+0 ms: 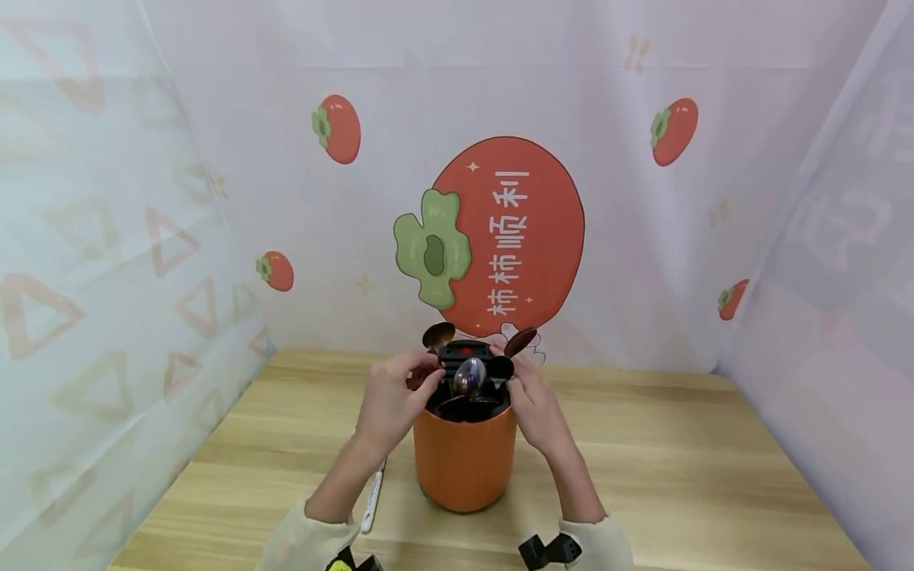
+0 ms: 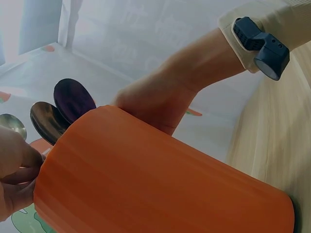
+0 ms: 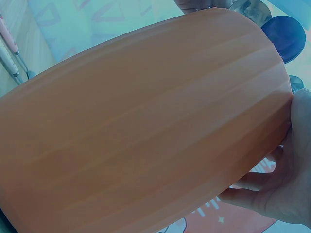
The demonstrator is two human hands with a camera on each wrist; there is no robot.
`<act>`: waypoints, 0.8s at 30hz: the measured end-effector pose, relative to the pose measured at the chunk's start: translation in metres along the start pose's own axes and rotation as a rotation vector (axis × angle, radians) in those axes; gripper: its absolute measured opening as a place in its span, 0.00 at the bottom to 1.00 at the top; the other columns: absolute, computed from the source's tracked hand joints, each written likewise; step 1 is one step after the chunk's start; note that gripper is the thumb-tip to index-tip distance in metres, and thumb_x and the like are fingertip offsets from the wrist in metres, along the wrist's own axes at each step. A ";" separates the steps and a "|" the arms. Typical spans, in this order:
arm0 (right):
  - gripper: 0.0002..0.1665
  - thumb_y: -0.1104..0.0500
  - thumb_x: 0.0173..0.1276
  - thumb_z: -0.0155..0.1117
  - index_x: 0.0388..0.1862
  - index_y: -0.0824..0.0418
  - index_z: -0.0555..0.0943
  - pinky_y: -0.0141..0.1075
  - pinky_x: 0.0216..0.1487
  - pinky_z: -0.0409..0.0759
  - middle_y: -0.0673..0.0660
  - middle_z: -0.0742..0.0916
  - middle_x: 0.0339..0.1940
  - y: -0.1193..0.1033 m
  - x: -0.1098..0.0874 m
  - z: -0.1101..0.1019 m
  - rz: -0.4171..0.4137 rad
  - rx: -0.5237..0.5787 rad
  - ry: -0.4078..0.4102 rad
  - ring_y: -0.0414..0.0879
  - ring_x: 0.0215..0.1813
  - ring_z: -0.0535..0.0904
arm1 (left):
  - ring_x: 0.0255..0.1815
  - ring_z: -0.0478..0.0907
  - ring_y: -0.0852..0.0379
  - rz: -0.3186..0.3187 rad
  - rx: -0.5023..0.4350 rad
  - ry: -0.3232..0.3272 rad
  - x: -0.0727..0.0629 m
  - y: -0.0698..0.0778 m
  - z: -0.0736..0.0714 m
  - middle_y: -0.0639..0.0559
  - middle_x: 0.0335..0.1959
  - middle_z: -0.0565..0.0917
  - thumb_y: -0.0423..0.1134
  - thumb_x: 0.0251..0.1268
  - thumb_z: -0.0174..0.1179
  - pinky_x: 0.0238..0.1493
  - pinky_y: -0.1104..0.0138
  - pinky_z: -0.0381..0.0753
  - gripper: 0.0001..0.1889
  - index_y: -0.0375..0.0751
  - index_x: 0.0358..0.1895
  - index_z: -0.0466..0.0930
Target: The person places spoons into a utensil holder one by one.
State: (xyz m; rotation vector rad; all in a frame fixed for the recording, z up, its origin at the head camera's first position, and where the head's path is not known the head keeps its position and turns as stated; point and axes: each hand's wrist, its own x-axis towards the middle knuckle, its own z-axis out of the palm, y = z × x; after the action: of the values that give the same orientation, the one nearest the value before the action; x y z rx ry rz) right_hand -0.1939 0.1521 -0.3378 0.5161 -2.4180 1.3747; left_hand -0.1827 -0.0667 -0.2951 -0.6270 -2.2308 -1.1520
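An orange ribbed utensil holder (image 1: 464,464) stands upright on the table with several spoons in it. Between the thumb and forefinger of my left hand (image 1: 391,396) is a dark red spoon (image 1: 421,371) at the holder's left rim. My right hand (image 1: 531,400) grips the right side of the rim, with its fingers (image 3: 248,194) along the outer wall. A shiny silver spoon (image 1: 470,377) rises in the middle. Behind it stand a bronze spoon (image 1: 439,335) on the left and a brown spoon (image 1: 520,342) on the right. The spoons' lower parts are hidden inside the holder.
A slim white handle (image 1: 373,501) lies on the wooden table (image 1: 664,460) beside my left forearm. In the right wrist view a pink handle (image 3: 7,35) lies near a white one. Printed cloth (image 1: 628,238) encloses the table at the back and sides.
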 end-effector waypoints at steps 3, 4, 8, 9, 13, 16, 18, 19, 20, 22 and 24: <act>0.29 0.63 0.75 0.39 0.71 0.58 0.74 0.59 0.74 0.64 0.55 0.75 0.74 0.001 -0.002 0.001 -0.009 -0.004 -0.003 0.55 0.77 0.65 | 0.28 0.82 0.60 -0.001 0.000 -0.007 -0.002 -0.002 0.001 0.48 0.29 0.88 0.28 0.55 0.70 0.27 0.73 0.81 0.05 0.37 0.35 0.86; 0.28 0.63 0.75 0.39 0.71 0.58 0.74 0.59 0.74 0.64 0.55 0.74 0.74 0.001 -0.002 0.001 -0.014 -0.003 -0.002 0.55 0.77 0.65 | 0.28 0.82 0.60 -0.002 0.000 -0.009 -0.002 -0.002 0.001 0.48 0.29 0.88 0.28 0.55 0.70 0.28 0.73 0.81 0.05 0.36 0.35 0.87; 0.28 0.61 0.77 0.39 0.72 0.56 0.73 0.59 0.74 0.64 0.54 0.73 0.75 0.002 -0.001 0.002 -0.018 0.000 -0.002 0.55 0.77 0.65 | 0.27 0.82 0.60 -0.009 -0.002 -0.021 -0.001 -0.004 0.001 0.48 0.27 0.88 0.28 0.56 0.70 0.28 0.73 0.82 0.03 0.36 0.33 0.86; 0.28 0.61 0.77 0.39 0.71 0.56 0.73 0.59 0.74 0.64 0.54 0.73 0.75 0.002 0.000 0.002 -0.020 -0.001 -0.001 0.55 0.77 0.65 | 0.27 0.83 0.60 -0.012 -0.004 -0.024 -0.001 -0.005 0.001 0.48 0.27 0.88 0.28 0.56 0.70 0.29 0.73 0.82 0.03 0.36 0.33 0.86; 0.27 0.60 0.78 0.39 0.71 0.57 0.73 0.59 0.73 0.65 0.55 0.74 0.74 0.002 0.000 0.002 -0.022 -0.012 -0.005 0.56 0.77 0.66 | 0.28 0.85 0.58 -0.028 -0.005 -0.038 -0.001 -0.006 0.002 0.46 0.28 0.89 0.27 0.55 0.70 0.31 0.71 0.84 0.03 0.35 0.32 0.87; 0.28 0.61 0.77 0.39 0.71 0.58 0.73 0.58 0.73 0.65 0.55 0.74 0.74 0.003 0.001 0.001 -0.024 -0.024 0.003 0.55 0.76 0.66 | 0.30 0.86 0.56 -0.031 -0.006 -0.046 0.000 -0.006 0.002 0.45 0.30 0.89 0.26 0.55 0.69 0.32 0.69 0.86 0.04 0.34 0.34 0.87; 0.28 0.61 0.76 0.39 0.71 0.58 0.73 0.58 0.74 0.65 0.55 0.74 0.75 0.003 0.002 0.001 -0.028 -0.027 0.005 0.55 0.77 0.65 | 0.30 0.87 0.55 -0.031 -0.008 -0.051 0.001 -0.005 0.002 0.44 0.31 0.89 0.27 0.56 0.69 0.33 0.68 0.87 0.04 0.34 0.35 0.87; 0.29 0.62 0.75 0.39 0.71 0.58 0.73 0.58 0.73 0.65 0.56 0.74 0.74 0.003 0.003 0.001 -0.030 -0.028 0.006 0.55 0.77 0.65 | 0.30 0.87 0.54 -0.028 -0.011 -0.051 0.002 -0.005 0.002 0.44 0.31 0.90 0.26 0.56 0.69 0.33 0.67 0.87 0.04 0.34 0.35 0.87; 0.29 0.62 0.75 0.39 0.71 0.58 0.73 0.58 0.73 0.65 0.56 0.74 0.74 0.003 0.004 0.001 -0.030 -0.029 0.006 0.55 0.77 0.65 | 0.31 0.87 0.54 -0.027 -0.014 -0.051 0.003 -0.005 0.002 0.43 0.31 0.90 0.26 0.56 0.69 0.33 0.67 0.87 0.04 0.33 0.36 0.87; 0.29 0.63 0.75 0.38 0.71 0.58 0.73 0.58 0.74 0.64 0.57 0.74 0.74 0.003 0.004 0.001 -0.031 -0.022 0.002 0.55 0.77 0.65 | 0.31 0.87 0.54 -0.021 -0.014 -0.048 0.003 -0.005 0.002 0.43 0.31 0.89 0.26 0.56 0.69 0.33 0.66 0.87 0.05 0.33 0.36 0.87; 0.29 0.63 0.74 0.38 0.71 0.59 0.73 0.58 0.74 0.64 0.58 0.73 0.74 0.004 0.004 0.001 -0.028 -0.016 -0.003 0.55 0.77 0.64 | 0.30 0.87 0.54 -0.016 -0.010 -0.043 0.002 -0.006 0.002 0.43 0.31 0.89 0.26 0.56 0.69 0.32 0.66 0.87 0.05 0.33 0.36 0.87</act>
State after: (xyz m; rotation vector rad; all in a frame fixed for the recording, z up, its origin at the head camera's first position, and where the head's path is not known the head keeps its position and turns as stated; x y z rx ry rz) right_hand -0.1992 0.1522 -0.3395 0.5463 -2.4129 1.3426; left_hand -0.1879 -0.0677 -0.2982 -0.6455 -2.2714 -1.1684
